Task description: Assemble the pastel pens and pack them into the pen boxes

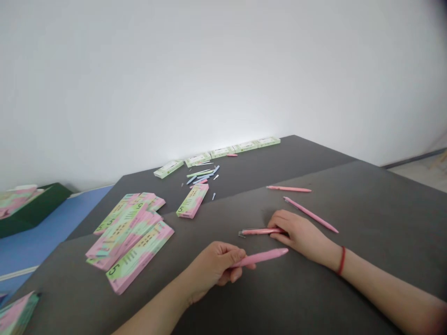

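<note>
My left hand (218, 264) pinches a pink pen (265, 256) just above the dark table, its tapered end pointing right. Beyond it, my right hand (301, 234), with a red cord at the wrist, has its fingers closed on a salmon-pink pen (257, 231). The clear clip end of that pen points left, and the palm hides its other end. Two more pens lie past my right hand: a salmon one (289, 189) and a pink one (311, 215).
Pink-and-green boxes (131, 235) are heaped at left, with a single box (193, 201) nearby. Blue, green and white pen parts (203, 174) lie scattered behind it. Pale green boxes (246, 147) line the table's far edge by the wall. A dark green bin (38, 209) stands at far left.
</note>
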A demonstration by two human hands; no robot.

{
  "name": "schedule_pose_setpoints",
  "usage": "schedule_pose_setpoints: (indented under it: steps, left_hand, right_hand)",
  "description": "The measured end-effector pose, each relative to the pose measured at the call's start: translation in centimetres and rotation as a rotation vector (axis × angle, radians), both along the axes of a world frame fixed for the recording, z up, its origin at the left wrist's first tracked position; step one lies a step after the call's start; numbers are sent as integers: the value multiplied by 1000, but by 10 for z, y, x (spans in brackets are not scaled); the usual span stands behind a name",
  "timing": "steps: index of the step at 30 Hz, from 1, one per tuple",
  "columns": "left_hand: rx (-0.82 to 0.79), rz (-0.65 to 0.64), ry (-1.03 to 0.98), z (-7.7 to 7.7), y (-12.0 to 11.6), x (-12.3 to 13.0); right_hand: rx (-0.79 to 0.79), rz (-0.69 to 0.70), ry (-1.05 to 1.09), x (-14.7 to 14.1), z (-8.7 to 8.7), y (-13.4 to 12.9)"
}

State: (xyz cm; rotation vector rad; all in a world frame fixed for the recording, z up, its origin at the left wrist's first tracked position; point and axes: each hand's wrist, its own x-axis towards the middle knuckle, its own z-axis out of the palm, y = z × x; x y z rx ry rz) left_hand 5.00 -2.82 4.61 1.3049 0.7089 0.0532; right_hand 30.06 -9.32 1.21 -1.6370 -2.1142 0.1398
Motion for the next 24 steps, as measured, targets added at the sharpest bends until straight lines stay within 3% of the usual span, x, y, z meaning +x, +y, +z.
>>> schedule_pose_setpoints:
  steps: [10,17,19,24]
  left_hand:
    - [-1,56,2,-8,8,3]
    - [55,41,121,-21,23,1]
    - [221,19,155,-21,22,0]
    - [879,-61,278,-12,12,2]
  right_hand:
    - [84,-156,-136,27,9,-13]
    - [-60,-520,-306,67,6,-31]
    - [-167,-549,-248,71,6,-33]
    - [-306,-438,-35,50,11,-23]
